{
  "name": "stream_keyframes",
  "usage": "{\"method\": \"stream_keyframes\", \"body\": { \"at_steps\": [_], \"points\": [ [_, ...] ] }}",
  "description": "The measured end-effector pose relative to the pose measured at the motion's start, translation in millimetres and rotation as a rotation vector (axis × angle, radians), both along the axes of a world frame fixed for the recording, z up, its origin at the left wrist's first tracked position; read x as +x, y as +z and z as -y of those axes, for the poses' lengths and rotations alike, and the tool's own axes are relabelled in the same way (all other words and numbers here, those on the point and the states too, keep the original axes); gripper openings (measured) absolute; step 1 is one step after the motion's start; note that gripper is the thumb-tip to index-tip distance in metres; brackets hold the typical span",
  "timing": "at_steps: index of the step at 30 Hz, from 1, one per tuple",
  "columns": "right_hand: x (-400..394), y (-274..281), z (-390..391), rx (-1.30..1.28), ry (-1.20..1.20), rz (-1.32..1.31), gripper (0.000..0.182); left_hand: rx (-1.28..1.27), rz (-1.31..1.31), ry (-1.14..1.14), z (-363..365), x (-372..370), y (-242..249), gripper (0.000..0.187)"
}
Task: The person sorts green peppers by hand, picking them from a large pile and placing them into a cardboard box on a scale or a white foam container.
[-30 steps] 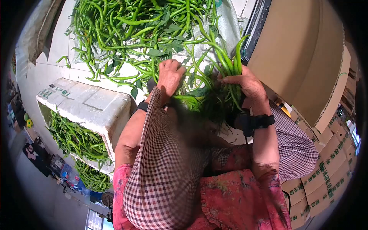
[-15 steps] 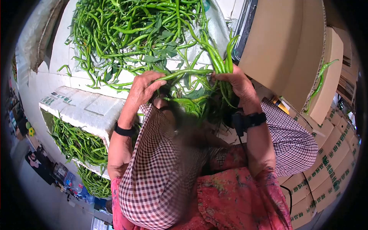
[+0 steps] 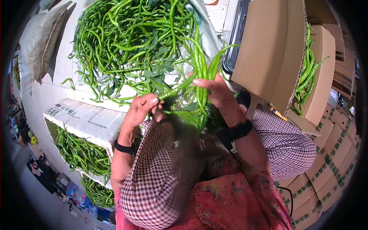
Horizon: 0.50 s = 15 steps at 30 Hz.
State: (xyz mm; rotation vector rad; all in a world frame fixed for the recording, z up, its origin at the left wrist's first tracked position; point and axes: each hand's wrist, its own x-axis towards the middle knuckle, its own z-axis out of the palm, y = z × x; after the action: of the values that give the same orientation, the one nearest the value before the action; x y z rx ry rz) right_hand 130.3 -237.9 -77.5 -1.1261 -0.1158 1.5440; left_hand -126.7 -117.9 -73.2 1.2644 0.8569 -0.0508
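Observation:
Long green chili peppers are in both of my hands, above my checked lap. My left hand [image 3: 141, 109] pinches one end of a single chili pepper [image 3: 175, 90], which slants up towards the right hand. Several chili peppers [image 3: 201, 63] form an upright bunch in my right hand [image 3: 219, 92], its thumb across them. The single pepper's upper end meets this bunch near the thumb. Just beyond the hands lies a large heap of chili peppers [image 3: 126, 42] with some loose leaves. More chili peppers [image 3: 188, 119] hang or lie below the hands, partly blurred.
An open cardboard box [image 3: 264, 50] stands at the right, with several chili peppers [image 3: 306, 76] along its far side. At the left a white foam box [image 3: 86, 115] lies on its side, full of peppers. Printed cartons [image 3: 326, 168] lie lower right; a stuffed sack [image 3: 42, 38] sits upper left.
The view has shifted, and more peppers show in the cardboard box. My right hand and its bunch have come left, closer to my left hand. The single pepper, nearly level before, now slants.

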Motion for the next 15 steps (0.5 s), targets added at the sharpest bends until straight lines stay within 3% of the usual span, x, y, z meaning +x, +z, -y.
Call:
{"method": "stream_keyframes", "body": {
  "at_steps": [4,15],
  "points": [
    [-4.2,-3.1,0.3,0.007,0.018,-0.061,0.055,-0.164,0.021,0.087,5.3,5.3,10.3,0.035],
    [-0.7,-4.4,0.5,-0.018,-0.017,-0.138,0.053,-0.097,-0.018,-0.071,13.6,6.7,27.5,0.033]
  ]
}}
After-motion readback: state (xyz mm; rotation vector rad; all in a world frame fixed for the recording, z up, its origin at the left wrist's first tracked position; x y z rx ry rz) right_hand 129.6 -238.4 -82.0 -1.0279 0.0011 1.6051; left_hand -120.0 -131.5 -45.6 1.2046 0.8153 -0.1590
